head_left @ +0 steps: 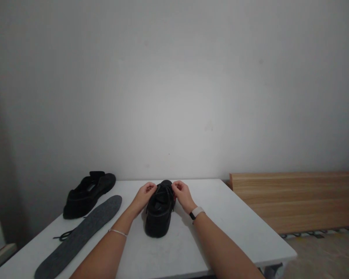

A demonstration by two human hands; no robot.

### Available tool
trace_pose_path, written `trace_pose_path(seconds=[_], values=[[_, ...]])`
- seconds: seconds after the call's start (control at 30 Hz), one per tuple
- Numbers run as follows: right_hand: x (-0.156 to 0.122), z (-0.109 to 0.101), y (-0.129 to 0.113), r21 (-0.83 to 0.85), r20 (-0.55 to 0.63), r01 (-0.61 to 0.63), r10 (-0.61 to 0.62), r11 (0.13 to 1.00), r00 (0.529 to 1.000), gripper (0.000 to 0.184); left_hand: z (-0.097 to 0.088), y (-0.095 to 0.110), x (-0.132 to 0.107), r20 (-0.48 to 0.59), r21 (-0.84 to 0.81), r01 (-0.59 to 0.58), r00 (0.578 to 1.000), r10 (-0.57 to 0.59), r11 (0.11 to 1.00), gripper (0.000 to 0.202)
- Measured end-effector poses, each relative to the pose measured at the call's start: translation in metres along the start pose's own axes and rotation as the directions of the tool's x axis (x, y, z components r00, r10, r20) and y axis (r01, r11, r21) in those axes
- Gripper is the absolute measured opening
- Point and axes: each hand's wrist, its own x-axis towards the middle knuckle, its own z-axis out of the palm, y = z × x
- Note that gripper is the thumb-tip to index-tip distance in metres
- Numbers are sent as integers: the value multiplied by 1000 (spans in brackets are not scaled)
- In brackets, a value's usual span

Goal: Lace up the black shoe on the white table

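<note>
A black lace-up shoe (157,223) stands upright on the white table in front of me, heel toward me and toe toward the wall. At its left side, my left hand (145,195) is closed, thumb and fingers pinching a black shoelace near the lacing. My right hand (183,195), with a light band on its wrist, pinches the lace on the opposite side. The lacing (164,190) lies between both hands, and the strand is hard to see inside the fingertips. Left of my left forearm lies a grey insole (81,232).
A second black shoe (87,193) rests at the table's back left, its tongue raised. A loose black lace (65,235) shows beside the insole. The white table (223,228) meets a grey wall behind. Wooden boards (293,201) stand beyond its right edge.
</note>
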Motion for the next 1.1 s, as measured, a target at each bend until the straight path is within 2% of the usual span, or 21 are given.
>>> trace_pose_path(seconds=[0.1, 0.23, 0.33, 0.5, 0.8, 0.97, 1.1], values=[[-1, -1, -2, 24, 34, -10, 9, 1000, 999, 31, -4, -2, -7, 34, -43, -8, 999, 10, 999, 34], [-1, -2, -1, 51, 77, -42, 38, 998, 996, 33, -3, -3, -11, 9, -54, 8, 1000, -7, 999, 34], [-1, -3, 2, 69, 58, -56, 52, 996, 997, 31, 3, -5, -11, -30, -43, 3, 1000, -4, 999, 35], [1, -2, 8, 117, -1, -63, 64, 991, 998, 30, 11, -6, -12, -86, 31, -65, 994, 67, 997, 33], [4, -5, 10, 234, 73, -145, 131, 961, 989, 36, 5, -1, -9, -16, 10, -22, 1000, 22, 1000, 37], [2, -4, 4, 256, 49, -147, 139, 956, 989, 29, 2, -5, -8, -66, -41, -26, 998, 24, 999, 40], [1, -3, 1, 284, 33, -134, 130, 949, 991, 30, 1, -4, -7, -89, -73, -10, 996, 3, 997, 44]])
